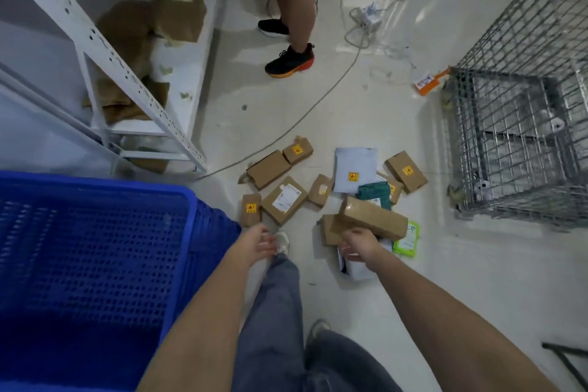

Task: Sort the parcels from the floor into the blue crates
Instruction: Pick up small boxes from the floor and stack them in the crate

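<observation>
Several parcels lie in a heap on the white floor: brown cardboard boxes with yellow stickers (276, 168), a pale grey mailer (353, 170), a teal bag (374, 193) and a green pouch (407, 240). My right hand (359, 243) grips a long brown box (374, 217) and holds it just above the heap. My left hand (258, 243) hangs with loosely curled fingers and holds nothing, next to the blue perforated crate (95, 251) at the lower left.
White metal shelving (127, 73) with brown packets stands at the upper left. A wire cage (521, 124) sits at the right. Another person's legs (291, 41) and loose cables (366, 29) are beyond the heap. My own legs (280, 312) are below my hands.
</observation>
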Action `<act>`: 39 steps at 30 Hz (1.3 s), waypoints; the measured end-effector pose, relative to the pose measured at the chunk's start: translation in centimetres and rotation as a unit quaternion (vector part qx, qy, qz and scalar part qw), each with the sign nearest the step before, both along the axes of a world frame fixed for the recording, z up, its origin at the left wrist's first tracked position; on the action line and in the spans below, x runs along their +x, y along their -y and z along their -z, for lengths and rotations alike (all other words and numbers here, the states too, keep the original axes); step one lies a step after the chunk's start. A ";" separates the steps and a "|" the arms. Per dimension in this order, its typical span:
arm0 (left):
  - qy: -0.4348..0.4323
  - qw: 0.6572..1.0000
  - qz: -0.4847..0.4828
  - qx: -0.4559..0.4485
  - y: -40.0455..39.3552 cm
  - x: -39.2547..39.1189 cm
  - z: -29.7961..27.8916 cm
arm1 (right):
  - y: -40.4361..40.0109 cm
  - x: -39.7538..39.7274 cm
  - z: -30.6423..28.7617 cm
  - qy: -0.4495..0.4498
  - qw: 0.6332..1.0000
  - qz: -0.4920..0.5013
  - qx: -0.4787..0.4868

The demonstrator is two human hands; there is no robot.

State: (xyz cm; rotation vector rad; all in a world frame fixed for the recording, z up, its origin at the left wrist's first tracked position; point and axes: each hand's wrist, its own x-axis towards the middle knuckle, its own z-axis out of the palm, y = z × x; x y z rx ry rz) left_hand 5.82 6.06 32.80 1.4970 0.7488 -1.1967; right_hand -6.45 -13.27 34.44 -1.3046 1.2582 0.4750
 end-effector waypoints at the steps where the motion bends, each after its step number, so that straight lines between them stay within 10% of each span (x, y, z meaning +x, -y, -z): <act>1: -0.002 1.000 0.002 -0.003 0.6 1.5 0.2 | 0.1 1.7 -0.1 -0.002 1.000 -0.007 -0.004; 14: -0.025 0.998 0.050 0.041 5.8 14.4 7.1 | 3.8 18.4 6.9 -0.039 0.994 -0.097 -0.034; 22: 0.011 0.971 0.217 0.096 8.3 18.9 24.2 | 6.3 23.6 23.5 0.016 0.966 -0.164 -0.200; 31: -0.008 0.975 0.144 0.166 7.0 17.9 45.8 | 8.4 26.3 45.6 -0.054 0.912 -0.371 -0.164; 39: -0.055 0.979 0.084 0.175 6.8 16.3 53.9 | 8.0 26.9 55.9 -0.086 0.876 -0.433 -0.197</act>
